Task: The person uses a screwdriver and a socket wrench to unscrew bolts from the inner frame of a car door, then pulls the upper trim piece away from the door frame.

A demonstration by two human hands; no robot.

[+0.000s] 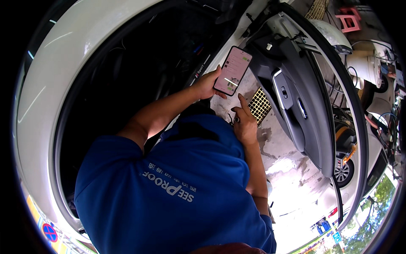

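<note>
One stiff, likely slick phone (234, 70), best gripped by its edges, is clamped in the fingers of the left hand (206, 84); those of the right hand (245, 122) seem apart.

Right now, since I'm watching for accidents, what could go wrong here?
The phone is held only by the left hand, so it might slip and hit the floor.

The right hand, a finger raised near the phone, could tap it unintentionally.

The open car door stands close; if it swung, it might bump the hands.
</note>
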